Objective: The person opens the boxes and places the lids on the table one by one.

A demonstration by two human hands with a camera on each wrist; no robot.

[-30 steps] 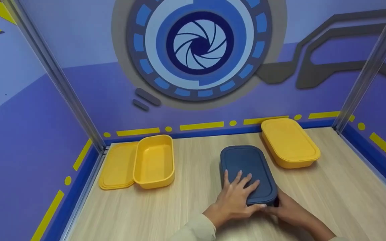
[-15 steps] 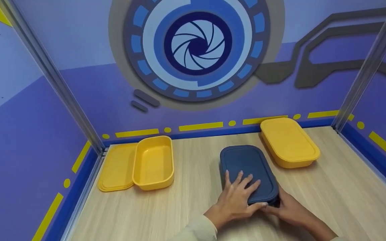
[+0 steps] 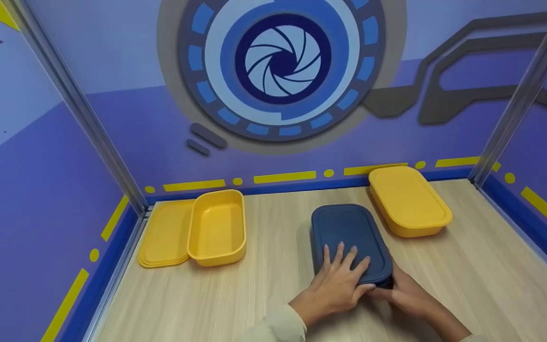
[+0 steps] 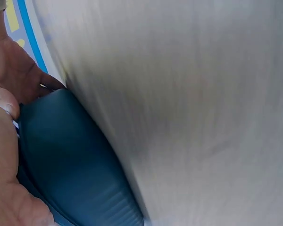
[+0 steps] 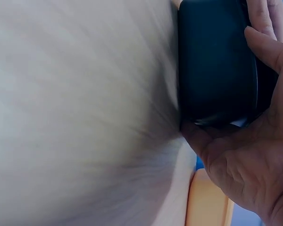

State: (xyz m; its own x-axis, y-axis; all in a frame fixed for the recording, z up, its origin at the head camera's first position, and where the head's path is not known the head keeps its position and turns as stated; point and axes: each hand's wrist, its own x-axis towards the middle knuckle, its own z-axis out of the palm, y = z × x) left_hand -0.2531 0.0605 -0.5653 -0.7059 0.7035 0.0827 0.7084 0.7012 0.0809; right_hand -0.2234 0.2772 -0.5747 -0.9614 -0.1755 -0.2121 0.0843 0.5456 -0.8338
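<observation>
A dark blue lidded food container (image 3: 344,225) stands on the table, right of centre. My left hand (image 3: 335,287) lies on the near part of its lid with fingers spread, thumb toward the near right corner. My right hand (image 3: 409,294) holds that corner, thumb on the near side and fingers along the right side. In the right wrist view, the container's end wall (image 5: 217,61) shows, with the right hand (image 5: 250,155) around its corner. The left wrist view shows the container's long side (image 4: 70,155). I cannot tell whether the lid is fully seated at the corner.
A yellow lidded container (image 3: 411,199) stands at the back right, close to the blue one. At the left, an open yellow container (image 3: 217,230) sits against a yellow lid (image 3: 164,237). Printed wall panels (image 3: 273,166) border the wooden table (image 3: 273,247).
The left hand has shifted slightly on the lid, its fingers a little closer together. The right hand keeps its hold on the corner. The containers stay in place.
</observation>
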